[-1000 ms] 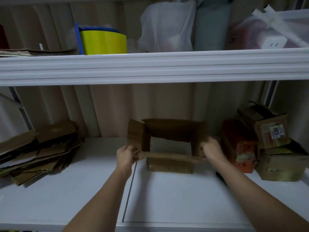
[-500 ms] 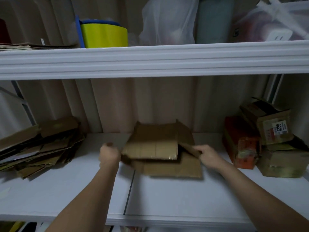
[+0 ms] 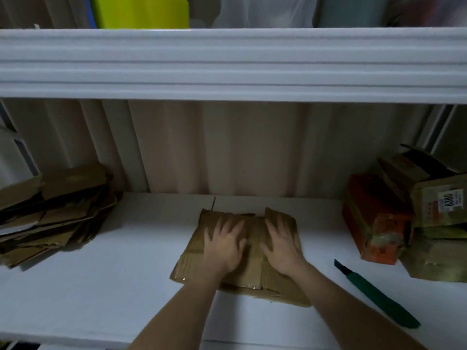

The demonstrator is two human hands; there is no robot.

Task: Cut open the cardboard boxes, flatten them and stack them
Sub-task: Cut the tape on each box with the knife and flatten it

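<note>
The cardboard box [image 3: 240,251], standing open a second ago, is now being pressed flat on the white shelf [image 3: 101,286] by the left hand [image 3: 223,245] and right hand [image 3: 284,245] (fingers straight, spread); stacking onto the flattened pile [image 3: 53,218] is being approached; the green cutter [image 3: 374,293] is lying beside.

Flattened box [image 3: 252,271] matt brown cardboard, glossy tape; shelf [image 3: 101,286] smooth, perhaps painted

Both hands [image 3: 223,245] [image 3: 283,245] press flattened box [image 3: 194,258] (fingers straight).
</note>
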